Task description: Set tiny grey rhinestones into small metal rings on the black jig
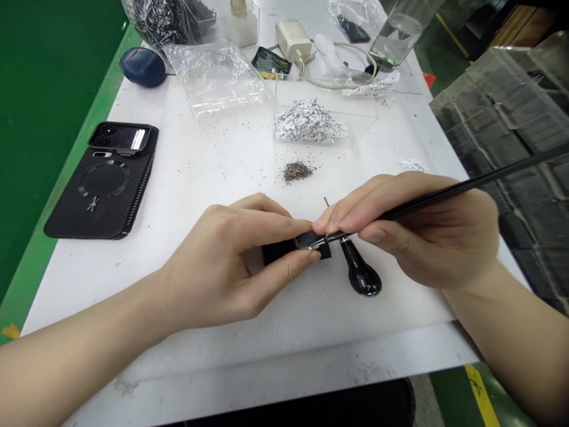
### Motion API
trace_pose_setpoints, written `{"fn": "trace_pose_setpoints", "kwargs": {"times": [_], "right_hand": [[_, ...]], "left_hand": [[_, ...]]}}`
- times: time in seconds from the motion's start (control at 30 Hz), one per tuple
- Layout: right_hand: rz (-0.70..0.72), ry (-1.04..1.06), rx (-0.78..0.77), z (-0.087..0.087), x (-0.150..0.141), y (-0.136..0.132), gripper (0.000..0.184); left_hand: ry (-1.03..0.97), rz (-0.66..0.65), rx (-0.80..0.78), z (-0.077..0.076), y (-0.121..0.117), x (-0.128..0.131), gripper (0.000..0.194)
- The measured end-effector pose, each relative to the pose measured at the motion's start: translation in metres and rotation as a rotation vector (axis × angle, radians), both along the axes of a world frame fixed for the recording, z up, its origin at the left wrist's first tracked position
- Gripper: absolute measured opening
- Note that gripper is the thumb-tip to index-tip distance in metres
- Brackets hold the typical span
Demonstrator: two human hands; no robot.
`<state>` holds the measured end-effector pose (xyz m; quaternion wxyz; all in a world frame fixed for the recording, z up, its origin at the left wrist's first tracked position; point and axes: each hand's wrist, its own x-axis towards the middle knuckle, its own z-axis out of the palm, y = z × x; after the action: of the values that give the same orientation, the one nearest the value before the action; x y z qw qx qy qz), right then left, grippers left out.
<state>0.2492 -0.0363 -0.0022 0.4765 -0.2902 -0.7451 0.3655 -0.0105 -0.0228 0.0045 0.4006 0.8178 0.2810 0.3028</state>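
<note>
My left hand [240, 261] pinches a small black block [320, 251] between thumb and fingertips, low over the white table. Much of the block is hidden behind the fingers. In my right hand [422, 237] is a long, slim black tool [427, 197], gripped like a pen. Its thin, shiny tip meets the block beside my left thumb; the exact kind of tool is unclear. Just under my right fingers lies a hand tool with a glossy black bulb handle [363, 274] and a thin shaft.
Beyond the hands are a heap of tiny dark metallic pieces [297, 171] and a clear tray [281, 133] of small white pieces [309, 121]. A black phone [102, 184] lies left. Plastic bags [217, 77], a charger [292, 40] and cable occupy the back; stacked clear boxes [502, 130] stand right.
</note>
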Motion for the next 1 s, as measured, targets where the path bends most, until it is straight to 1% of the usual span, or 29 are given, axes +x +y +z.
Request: {"fn": "trace_pose_setpoints", "kwargs": {"times": [0.1,0.23,0.4,0.57,0.73,0.87,1.0], "right_hand": [[0.000,-0.007,-0.005,0.001,0.000,0.000,0.014],[-0.007,-0.015,-0.012,0.001,0.000,-0.001,0.011],[-0.003,0.024,-0.025,0.001,0.000,-0.002,0.019],[0.047,0.048,-0.011,0.000,0.001,0.001,0.025],[0.092,0.034,0.014,0.003,0.001,0.004,0.020],[0.129,0.004,0.044,0.008,0.001,0.006,0.014],[0.135,-0.023,0.036,0.010,0.002,0.007,0.014]], "left_hand": [[-0.028,0.007,0.010,-0.002,0.000,0.000,0.020],[-0.007,-0.002,-0.003,-0.001,0.000,0.000,0.019],[0.010,-0.003,0.001,0.002,0.000,-0.001,0.018],[0.007,-0.008,0.010,0.001,0.000,-0.001,0.019],[-0.018,-0.010,0.006,0.000,0.000,0.000,0.017],[-0.056,0.011,0.034,-0.004,-0.002,0.001,0.018],[-0.071,0.015,0.057,-0.009,-0.004,0.001,0.019]]}}
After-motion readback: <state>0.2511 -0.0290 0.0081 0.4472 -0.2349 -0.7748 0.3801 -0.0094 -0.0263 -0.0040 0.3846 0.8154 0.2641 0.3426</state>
